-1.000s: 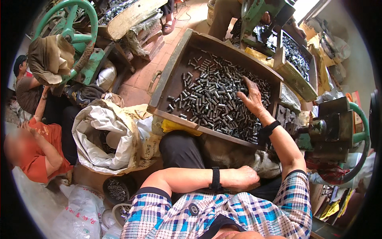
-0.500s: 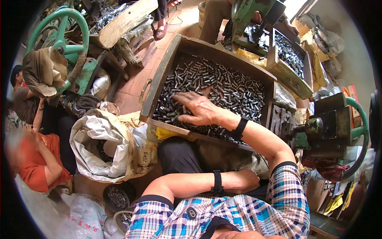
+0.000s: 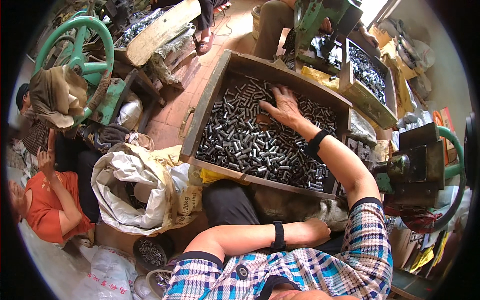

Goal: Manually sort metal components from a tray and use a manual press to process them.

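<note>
My right hand (image 3: 286, 106) reaches over the far part of a wooden box (image 3: 220, 72) and touches the small metal sleeves (image 3: 250, 145) that fill it. Its thumb and fingers are apart, with nothing seen gripped. The sleeves are short, dark, shiny and hollow, lying loose in a layer. A small reddish-brown patch of the box's bottom shows beside the hand. My left hand (image 3: 316, 232) rests low across my lap, below the box's near wall, curled closed. Its palm side is hidden, and I see nothing sticking out of it.
An open white sack (image 3: 125, 192) stands left of the box, near a dark bowl of metal parts (image 3: 150, 252). Green handwheels rise at left (image 3: 77, 65) and right (image 3: 452, 170). Another parts box (image 3: 370, 95) is at the back right. Other people sit at left and at the back.
My right hand has moved from the box's left middle to its far right part. More sleeves now show in the near half. My left hand stays on my lap.
</note>
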Demonstrator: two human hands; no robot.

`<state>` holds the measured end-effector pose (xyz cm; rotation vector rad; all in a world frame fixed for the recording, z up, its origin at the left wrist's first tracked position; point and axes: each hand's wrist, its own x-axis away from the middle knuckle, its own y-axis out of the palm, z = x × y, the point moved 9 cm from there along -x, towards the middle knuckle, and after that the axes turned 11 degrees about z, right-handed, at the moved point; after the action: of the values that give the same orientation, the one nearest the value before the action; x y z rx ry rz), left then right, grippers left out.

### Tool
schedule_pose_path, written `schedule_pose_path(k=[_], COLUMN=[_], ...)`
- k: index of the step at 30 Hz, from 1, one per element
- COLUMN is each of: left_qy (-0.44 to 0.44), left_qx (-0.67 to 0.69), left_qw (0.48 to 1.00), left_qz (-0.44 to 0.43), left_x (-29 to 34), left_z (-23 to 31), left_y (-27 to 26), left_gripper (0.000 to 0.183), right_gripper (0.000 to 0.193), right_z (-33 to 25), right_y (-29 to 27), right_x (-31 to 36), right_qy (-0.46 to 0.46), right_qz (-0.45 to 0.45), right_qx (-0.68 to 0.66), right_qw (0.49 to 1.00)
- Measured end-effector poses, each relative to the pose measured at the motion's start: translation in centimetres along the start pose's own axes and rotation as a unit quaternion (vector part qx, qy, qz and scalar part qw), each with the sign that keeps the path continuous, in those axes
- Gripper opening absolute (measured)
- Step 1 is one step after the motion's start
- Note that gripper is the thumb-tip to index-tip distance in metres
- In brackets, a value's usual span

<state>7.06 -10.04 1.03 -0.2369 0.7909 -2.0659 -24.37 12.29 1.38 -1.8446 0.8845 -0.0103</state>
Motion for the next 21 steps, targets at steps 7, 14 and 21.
schedule_pose_path(k=[7, 14, 21], left_qy=[-0.006, -0.030, -0.062], left_qx=[0.011, 0.010, -0.018], left_qw=[0.996, 0.999, 0.998], left_qz=[0.086, 0.020, -0.009], left_x=[-0.1, -0.1, -1.0], left_z=[-0.4, -0.8, -1.8], left_y=[-1.0, 0.1, 0.9], left_gripper=[0.029, 0.019, 0.025], right_gripper=[0.089, 0.084, 0.062], right_z=[-7.3, -14.6, -1.3], right_y=[4.1, 1.6, -3.9], right_x=[1.7, 6.4, 2.8], right_qy=[-0.038, -0.146, -0.122], right_qz=[-0.221, -0.272, -0.084], right_qx=[-0.106, -0.271, 0.129], right_qw=[0.969, 0.912, 0.981])
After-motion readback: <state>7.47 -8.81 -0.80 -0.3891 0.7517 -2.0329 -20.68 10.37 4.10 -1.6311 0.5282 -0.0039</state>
